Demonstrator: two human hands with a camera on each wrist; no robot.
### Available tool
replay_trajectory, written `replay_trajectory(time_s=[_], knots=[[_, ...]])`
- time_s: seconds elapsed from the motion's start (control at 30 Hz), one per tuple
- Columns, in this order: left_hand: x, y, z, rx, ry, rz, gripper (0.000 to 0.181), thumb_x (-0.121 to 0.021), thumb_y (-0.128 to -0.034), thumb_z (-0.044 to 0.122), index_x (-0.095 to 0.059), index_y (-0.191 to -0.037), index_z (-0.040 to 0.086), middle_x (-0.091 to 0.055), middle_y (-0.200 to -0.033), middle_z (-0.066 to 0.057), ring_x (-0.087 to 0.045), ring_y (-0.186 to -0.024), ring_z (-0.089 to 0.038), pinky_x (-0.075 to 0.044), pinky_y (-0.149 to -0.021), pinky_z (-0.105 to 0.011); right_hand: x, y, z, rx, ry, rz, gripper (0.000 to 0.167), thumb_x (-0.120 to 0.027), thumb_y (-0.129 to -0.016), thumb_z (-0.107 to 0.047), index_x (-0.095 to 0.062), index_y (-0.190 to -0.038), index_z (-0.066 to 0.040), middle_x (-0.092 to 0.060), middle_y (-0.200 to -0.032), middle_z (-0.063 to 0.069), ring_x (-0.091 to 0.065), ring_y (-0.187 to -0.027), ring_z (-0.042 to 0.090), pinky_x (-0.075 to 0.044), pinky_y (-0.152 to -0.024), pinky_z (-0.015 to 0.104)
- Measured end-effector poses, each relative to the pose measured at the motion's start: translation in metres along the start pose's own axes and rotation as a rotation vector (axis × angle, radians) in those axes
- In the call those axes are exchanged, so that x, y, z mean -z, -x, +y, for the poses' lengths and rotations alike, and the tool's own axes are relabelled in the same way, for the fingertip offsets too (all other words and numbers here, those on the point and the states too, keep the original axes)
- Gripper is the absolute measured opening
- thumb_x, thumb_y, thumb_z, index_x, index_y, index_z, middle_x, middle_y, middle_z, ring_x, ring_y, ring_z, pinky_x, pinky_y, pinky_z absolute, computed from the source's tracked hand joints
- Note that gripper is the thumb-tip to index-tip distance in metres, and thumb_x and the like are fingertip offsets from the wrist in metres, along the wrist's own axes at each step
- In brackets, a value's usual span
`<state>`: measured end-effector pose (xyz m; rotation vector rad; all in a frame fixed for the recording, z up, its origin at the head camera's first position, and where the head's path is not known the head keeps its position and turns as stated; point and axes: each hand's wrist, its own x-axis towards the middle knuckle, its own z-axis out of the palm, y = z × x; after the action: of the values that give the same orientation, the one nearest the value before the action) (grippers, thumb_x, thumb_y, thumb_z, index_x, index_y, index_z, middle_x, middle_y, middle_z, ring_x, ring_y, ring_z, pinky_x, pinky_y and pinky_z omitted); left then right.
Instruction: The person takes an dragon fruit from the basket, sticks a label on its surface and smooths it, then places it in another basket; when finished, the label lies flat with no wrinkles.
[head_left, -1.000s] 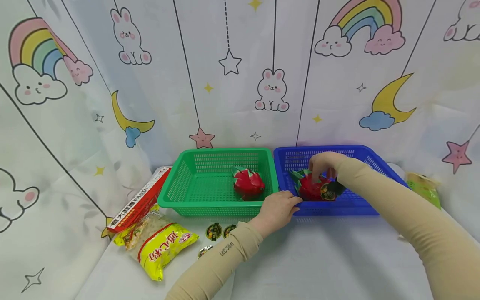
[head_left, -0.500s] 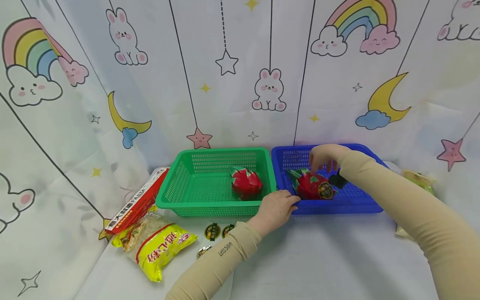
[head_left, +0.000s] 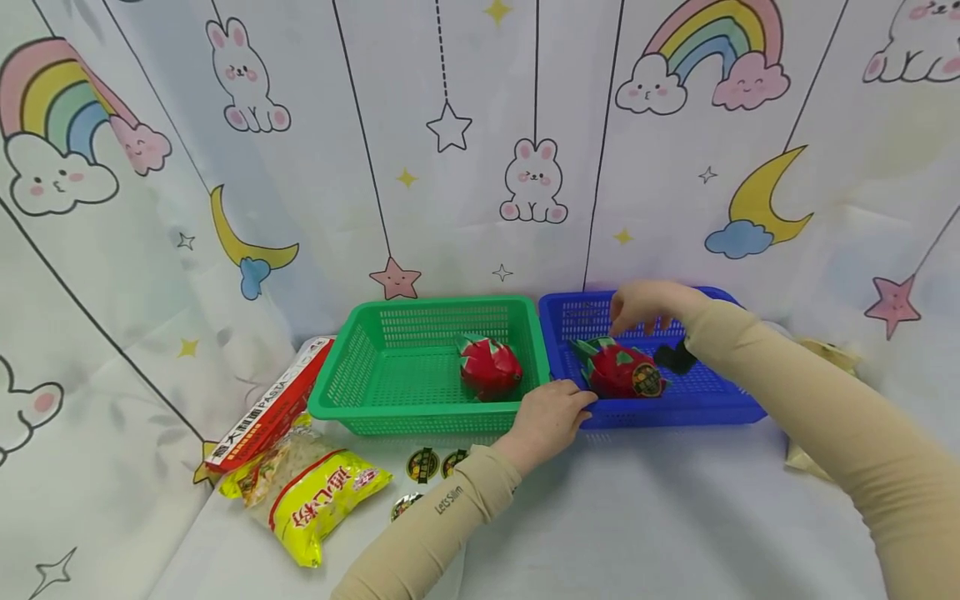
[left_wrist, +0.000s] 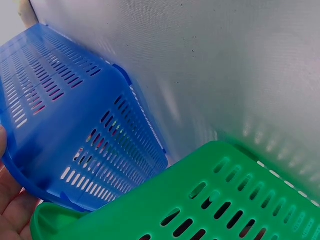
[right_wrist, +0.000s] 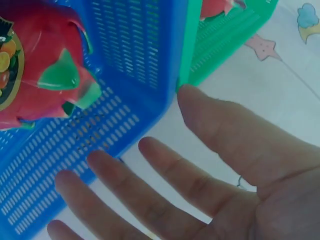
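Note:
My left hand (head_left: pixel 547 421) holds the front left corner of the blue basket (head_left: pixel 675 413) by its rim; in the left wrist view its fingers (left_wrist: pixel 20 210) curl at that rim. A red dragon fruit (head_left: pixel 611 368) with green leaf tips lies in this basket, a round black sticker (head_left: pixel 647 380) on its side. Just above and behind the fruit hovers my right hand (head_left: pixel 651 304), holding nothing. In the right wrist view its fingers (right_wrist: pixel 155 205) are spread and apart from the fruit. Another dragon fruit (head_left: pixel 491 367) lies in the green basket (head_left: pixel 412 410).
The baskets stand side by side against a patterned curtain (head_left: pixel 465 200). Left of them are a red pasta box (head_left: pixel 273 404) and a yellow bag of pasta (head_left: pixel 315 500). Several round stickers (head_left: pixel 422 465) lie in front of the green basket. A package (head_left: pixel 806 458) is partly behind my right arm.
My right hand has lifted off the dragon fruit in the blue basket, leaving the stickered fruit lying there. My left hand keeps its hold on the rim. The head view has shifted slightly.

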<state>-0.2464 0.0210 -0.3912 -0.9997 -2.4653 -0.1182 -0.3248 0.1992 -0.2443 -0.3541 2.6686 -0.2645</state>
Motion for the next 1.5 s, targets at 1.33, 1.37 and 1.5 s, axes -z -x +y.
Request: replay_trajectory(time_s=[1.33,1.37,1.5], knots=[[0.017,-0.002,0.0,0.067,0.14,-0.224,0.035,-0.057,-0.091,0.031,-0.06,-0.124,0.018,-0.063,-0.121,0.003,-0.051,-0.121,-0.012,-0.04,-0.101,-0.028,-0.066,0.052,-0.002,0.153,-0.007,0.224,0.032,-0.066,-0.084,-0.026,-0.063,-0.106,-0.003,-0.067,-0.091,0.01,-0.061,-0.076,0.018,-0.054,-0.063,0.032],[0.019,-0.001,0.0,0.065,0.145,-0.229,0.035,-0.057,-0.091,0.032,-0.06,-0.123,0.018,-0.062,-0.121,0.003,-0.051,-0.122,-0.012,-0.041,-0.1,-0.027,-0.069,0.053,-0.004,0.158,0.0,0.231,0.032,-0.067,-0.083,-0.026,-0.063,-0.105,-0.003,-0.067,-0.09,0.009,-0.061,-0.075,0.017,-0.054,-0.062,0.031],[0.028,0.006,-0.001,0.041,0.16,-0.205,0.032,-0.058,-0.0909,0.032,-0.064,-0.118,0.015,-0.064,-0.116,0.002,-0.056,-0.114,-0.011,-0.046,-0.092,-0.021,-0.078,0.06,-0.009,0.183,0.04,0.262,0.032,-0.069,-0.082,-0.028,-0.064,-0.103,-0.005,-0.066,-0.084,0.004,-0.059,-0.071,0.014,-0.053,-0.06,0.03]])
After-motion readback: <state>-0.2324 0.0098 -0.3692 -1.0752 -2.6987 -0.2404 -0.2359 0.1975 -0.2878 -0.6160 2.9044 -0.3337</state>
